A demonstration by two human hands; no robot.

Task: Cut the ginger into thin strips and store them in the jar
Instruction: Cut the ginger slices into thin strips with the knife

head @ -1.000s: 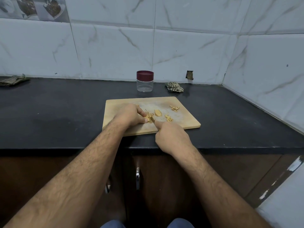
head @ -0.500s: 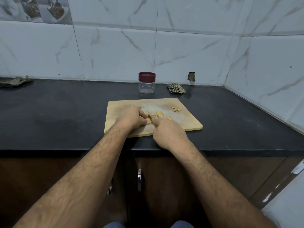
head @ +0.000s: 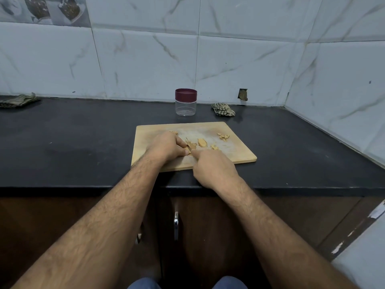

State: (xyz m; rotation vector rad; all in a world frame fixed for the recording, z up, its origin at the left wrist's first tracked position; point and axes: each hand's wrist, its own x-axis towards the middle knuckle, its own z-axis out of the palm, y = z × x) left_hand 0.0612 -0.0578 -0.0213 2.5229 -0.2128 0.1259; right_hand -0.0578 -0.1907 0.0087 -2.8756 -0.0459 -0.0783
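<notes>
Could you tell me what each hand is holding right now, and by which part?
The left hand pins ginger down on the board; the right hand grips a knife, its handle hidden.

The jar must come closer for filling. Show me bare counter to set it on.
Bare counter left of the cutting board, and between the board and the jar. Crowded: board centre, with ginger pieces and both hands.

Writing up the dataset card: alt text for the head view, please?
Two bare hands work ginger pieces on a wooden cutting board: the left hand holds a piece down, the right hand cuts beside it. Behind the board, a clear jar with its maroon lid on stands on the black counter.
</notes>
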